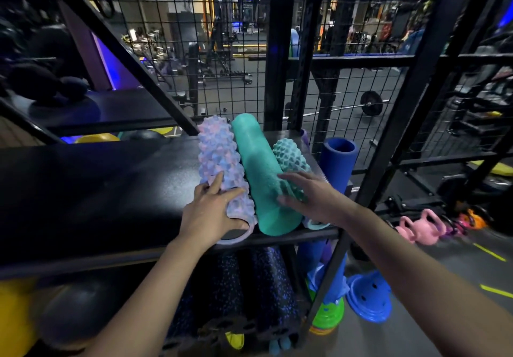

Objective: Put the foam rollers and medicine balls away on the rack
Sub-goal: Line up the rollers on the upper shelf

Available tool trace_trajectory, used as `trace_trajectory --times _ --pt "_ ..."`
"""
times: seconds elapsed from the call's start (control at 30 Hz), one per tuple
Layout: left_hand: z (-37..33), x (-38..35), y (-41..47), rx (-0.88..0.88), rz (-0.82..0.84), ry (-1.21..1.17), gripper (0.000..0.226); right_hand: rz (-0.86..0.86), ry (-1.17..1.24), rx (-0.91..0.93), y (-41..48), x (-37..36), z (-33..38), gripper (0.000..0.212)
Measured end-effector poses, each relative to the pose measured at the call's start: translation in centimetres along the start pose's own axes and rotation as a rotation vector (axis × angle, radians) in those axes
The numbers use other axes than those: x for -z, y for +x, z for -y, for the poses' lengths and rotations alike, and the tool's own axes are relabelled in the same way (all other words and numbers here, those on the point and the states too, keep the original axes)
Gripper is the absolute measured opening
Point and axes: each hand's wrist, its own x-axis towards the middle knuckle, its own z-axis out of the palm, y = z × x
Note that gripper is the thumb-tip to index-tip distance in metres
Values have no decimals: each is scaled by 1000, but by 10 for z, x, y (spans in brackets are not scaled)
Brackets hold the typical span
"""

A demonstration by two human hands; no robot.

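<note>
Three foam rollers lie side by side on the black shelf (pixel 83 190) of the rack (pixel 333 259), all pointing away from the person. A pale bumpy roller (pixel 219 156) is on the left, a smooth green roller (pixel 261 173) is in the middle, and a small green bumpy roller (pixel 291 156) is on the right. They touch each other. The left hand (pixel 213 212) lies on the near end of the pale one, fingers spread and mostly straight, pressing and not wrapped round it. The right hand (pixel 308 195) lies with straight fingers over the small bumpy one, and its fingertips reach the smooth one. The hands are apart, one at each side of the row. I think trouble can come because rollers are round. The shelf is flat and wide on the left, so if the left hand lifts, the pale one may roll off that way. Its near end pokes a little past the front edge, so a small tug could tip it down to the floor. The small one sits right by the side of the rack, next to a blue roller (pixel 337 159) standing up. A hard push might squeeze it out there or knock the blue one over. Pink kettlebells (pixel 422 226) sit on the floor nearby, where a falling roller could bounce. A dark ball (pixel 80 309) sits low on the left, and I cannot tell if it is a medicine ball.
</note>
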Motion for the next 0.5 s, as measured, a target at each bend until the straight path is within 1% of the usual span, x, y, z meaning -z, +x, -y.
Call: trace_trajectory --times 0.03,0.1,0.17,0.2,0.27,0.33,0.4,0.5 --pt "0 0 0 -1 -1 -1 84 52 -40 39 1 1 3 71" --pt "-1 1 0 -1 2 2 84 116 -65 46 4 3 5 73" --pt "1 1 0 -1 7 -1 85 156 11 32 3 6 2 76" --pt "3 1 0 -2 6 -9 85 146 41 32 2 5 -1 79" --pt "7 1 1 -7 4 -23 84 84 73 19 -4 -4 -2 80" --pt "10 2 2 -14 13 -19 84 -14 82 21 -10 -18 -2 76" --pt "11 2 3 -17 25 -13 84 -95 95 48 -13 -29 -3 72" --pt "10 1 4 -9 24 -36 83 -165 132 102 -12 -33 -11 65"
